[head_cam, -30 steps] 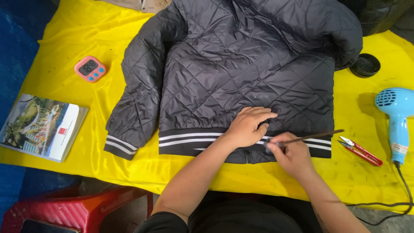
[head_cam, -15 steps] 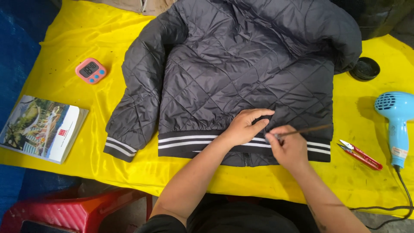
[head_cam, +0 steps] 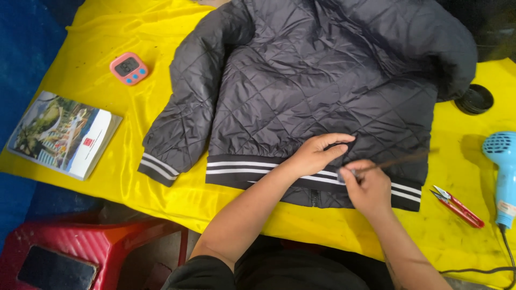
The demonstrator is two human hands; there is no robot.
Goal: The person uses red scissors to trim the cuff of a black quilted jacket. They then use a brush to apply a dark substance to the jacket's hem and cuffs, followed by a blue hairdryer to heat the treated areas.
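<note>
— Where's the jacket lying?

— The dark quilted jacket (head_cam: 322, 91) is spread flat on the yellow-covered tabletop (head_cam: 86, 91), its striped hem toward the near edge and one sleeve angled out toward the left.

— And the hands?

— The left hand (head_cam: 321, 153) rests on the fabric just above the hem, fingers bent and pressing the cloth down. The right hand (head_cam: 368, 188) sits touching it, right on the striped band; its grip is closed narrow around a thin stick-like tool (head_cam: 398, 160) whose shaft slants up toward the right. The tool is blurred, so I cannot tell what kind it is.

— What else is on the tabletop?

— Small red-handled snips (head_cam: 457, 207) near the right end of the hem, a blue hair dryer (head_cam: 502, 172) at the right edge, a round black lid (head_cam: 474, 99) beside the far sleeve, a pink timer (head_cam: 129, 68) toward the far left, and a book (head_cam: 64, 134) at the left edge.
</note>
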